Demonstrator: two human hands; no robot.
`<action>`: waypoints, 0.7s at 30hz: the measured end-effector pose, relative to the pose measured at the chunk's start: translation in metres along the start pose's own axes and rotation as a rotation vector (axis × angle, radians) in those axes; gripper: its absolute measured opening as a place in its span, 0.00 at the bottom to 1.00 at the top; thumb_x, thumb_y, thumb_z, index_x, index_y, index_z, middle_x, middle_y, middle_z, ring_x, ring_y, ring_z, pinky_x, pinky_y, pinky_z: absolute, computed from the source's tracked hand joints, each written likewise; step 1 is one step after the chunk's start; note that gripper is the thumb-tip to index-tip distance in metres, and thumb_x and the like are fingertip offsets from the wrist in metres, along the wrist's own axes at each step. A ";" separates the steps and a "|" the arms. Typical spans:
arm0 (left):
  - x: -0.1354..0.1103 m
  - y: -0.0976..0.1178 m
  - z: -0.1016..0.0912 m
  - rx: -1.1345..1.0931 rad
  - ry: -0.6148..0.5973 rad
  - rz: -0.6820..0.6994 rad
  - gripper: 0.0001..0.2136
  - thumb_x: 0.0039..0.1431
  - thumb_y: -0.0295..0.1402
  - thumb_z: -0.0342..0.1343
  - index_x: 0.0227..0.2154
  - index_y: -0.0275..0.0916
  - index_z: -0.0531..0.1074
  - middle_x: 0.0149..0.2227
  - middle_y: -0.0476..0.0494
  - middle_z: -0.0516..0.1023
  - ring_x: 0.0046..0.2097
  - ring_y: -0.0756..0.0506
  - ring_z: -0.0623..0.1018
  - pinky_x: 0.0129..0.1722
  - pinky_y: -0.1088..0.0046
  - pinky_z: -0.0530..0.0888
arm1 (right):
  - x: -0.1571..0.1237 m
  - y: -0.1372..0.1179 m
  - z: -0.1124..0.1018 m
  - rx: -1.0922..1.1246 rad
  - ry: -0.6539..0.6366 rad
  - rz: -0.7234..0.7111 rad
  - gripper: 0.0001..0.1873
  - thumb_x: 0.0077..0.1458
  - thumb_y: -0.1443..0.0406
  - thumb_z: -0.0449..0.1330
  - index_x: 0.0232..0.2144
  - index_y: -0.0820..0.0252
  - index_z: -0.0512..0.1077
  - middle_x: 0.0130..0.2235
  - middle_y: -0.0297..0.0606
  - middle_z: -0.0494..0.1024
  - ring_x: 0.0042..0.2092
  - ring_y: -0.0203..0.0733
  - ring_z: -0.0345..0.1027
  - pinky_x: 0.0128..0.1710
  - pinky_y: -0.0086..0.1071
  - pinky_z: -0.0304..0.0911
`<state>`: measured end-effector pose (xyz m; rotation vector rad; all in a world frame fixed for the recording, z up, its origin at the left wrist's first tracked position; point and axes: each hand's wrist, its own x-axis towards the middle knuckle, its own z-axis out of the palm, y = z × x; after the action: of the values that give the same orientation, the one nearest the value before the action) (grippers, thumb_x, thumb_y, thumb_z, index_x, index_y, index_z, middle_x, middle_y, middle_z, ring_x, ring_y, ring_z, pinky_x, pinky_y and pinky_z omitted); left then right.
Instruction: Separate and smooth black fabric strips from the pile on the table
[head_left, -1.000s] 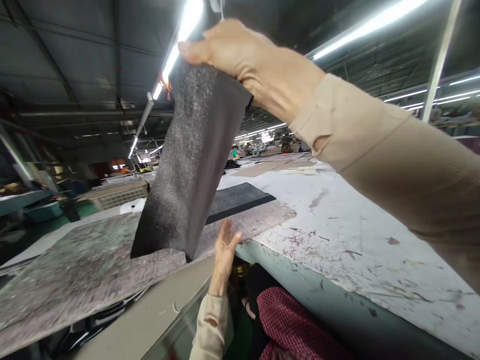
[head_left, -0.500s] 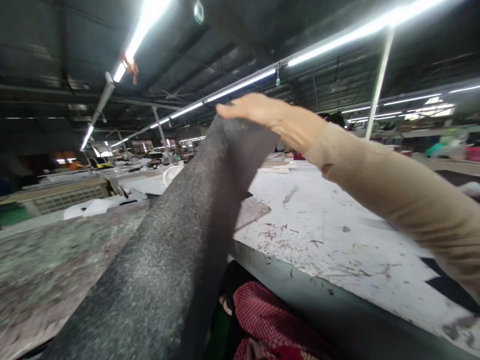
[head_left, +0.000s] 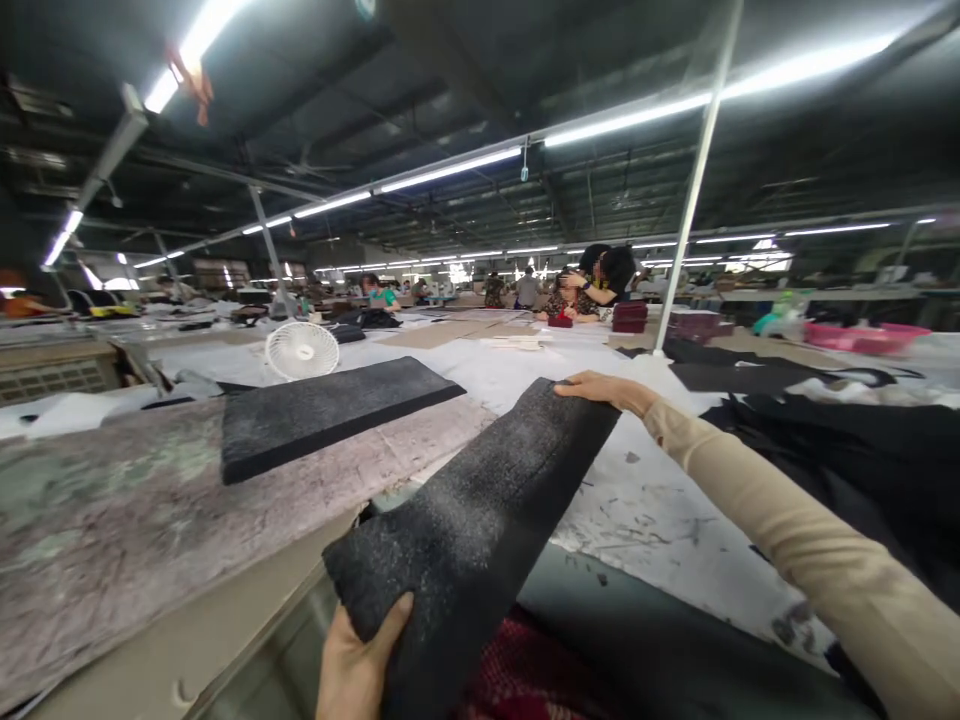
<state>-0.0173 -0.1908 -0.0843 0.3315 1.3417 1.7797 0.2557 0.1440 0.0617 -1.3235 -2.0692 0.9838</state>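
Note:
I hold a long dark grey felt piece (head_left: 480,520) stretched out flat between both hands, over the table edge. My left hand (head_left: 360,665) grips its near end from below, thumb on top. My right hand (head_left: 604,388) pinches the far end, arm stretched forward in a beige sleeve. A second dark felt slab (head_left: 330,408) lies flat on the worn grey-pink board (head_left: 112,520) to the left, apart from both hands.
A white table (head_left: 645,510) with scuffs runs ahead on the right. Black fabric (head_left: 840,420) is piled at the right. A small white fan (head_left: 303,350) stands behind the slab. Other people work at distant tables (head_left: 592,280). A pole (head_left: 694,190) rises from the table.
My right hand came down from overhead and forward, so the felt piece went from hanging upright to lying out level. My left hand took hold of its near end.

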 end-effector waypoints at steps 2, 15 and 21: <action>0.004 0.004 0.021 0.024 0.022 0.104 0.38 0.31 0.37 0.71 0.52 0.42 0.67 0.35 0.46 0.82 0.36 0.40 0.81 0.35 0.68 0.77 | 0.004 0.023 -0.007 -0.019 -0.003 0.104 0.25 0.44 0.48 0.65 0.35 0.64 0.75 0.32 0.42 0.79 0.31 0.41 0.73 0.30 0.30 0.69; 0.053 -0.002 0.067 -0.029 -0.020 0.008 0.20 0.29 0.24 0.64 0.31 0.41 0.70 0.22 0.53 0.79 0.20 0.48 0.76 0.23 0.73 0.74 | 0.022 0.099 -0.040 0.342 -0.083 0.374 0.18 0.45 0.58 0.66 0.35 0.68 0.76 0.32 0.47 0.79 0.33 0.48 0.74 0.37 0.40 0.71; 0.055 0.007 0.077 0.127 -0.026 0.120 0.24 0.36 0.26 0.63 0.42 0.41 0.71 0.25 0.52 0.80 0.24 0.46 0.78 0.25 0.72 0.75 | 0.021 0.105 -0.050 0.561 -0.034 0.337 0.12 0.49 0.68 0.63 0.38 0.66 0.74 0.33 0.41 0.79 0.34 0.43 0.74 0.41 0.37 0.69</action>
<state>-0.0026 -0.0996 -0.0636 0.5118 1.4458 1.7854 0.3423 0.2067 0.0108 -1.3606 -1.4445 1.5951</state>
